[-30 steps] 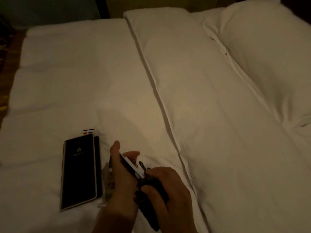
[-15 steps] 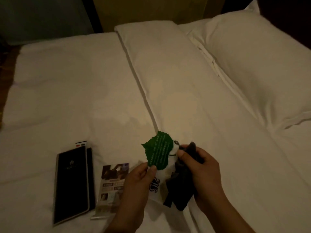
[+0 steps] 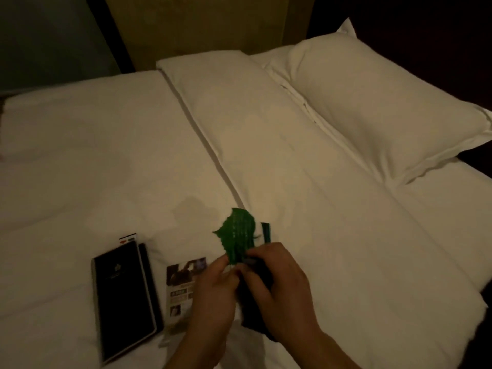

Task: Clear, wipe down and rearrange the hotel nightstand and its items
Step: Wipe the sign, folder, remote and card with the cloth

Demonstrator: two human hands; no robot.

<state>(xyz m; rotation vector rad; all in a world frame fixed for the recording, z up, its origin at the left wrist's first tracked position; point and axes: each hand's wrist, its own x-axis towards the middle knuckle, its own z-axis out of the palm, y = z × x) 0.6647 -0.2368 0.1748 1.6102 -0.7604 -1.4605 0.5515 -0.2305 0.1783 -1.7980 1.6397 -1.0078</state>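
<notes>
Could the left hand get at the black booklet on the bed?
Probably yes: the flat black booklet lies uncovered near the left hand, though it holds a green leaf-shaped card.

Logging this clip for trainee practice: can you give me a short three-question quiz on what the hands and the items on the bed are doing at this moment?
1. True or false: the green leaf-shaped card lies flat with no hand touching it.
2. Which item lies furthest left on the white bed cover? A) black rectangular folder B) printed photo leaflet C) white pillow
3. What does the right hand grip?
Key: 1 false, the left hand pinches its lower end. 2 A. 3 a dark flat object, too dim to identify.
</notes>
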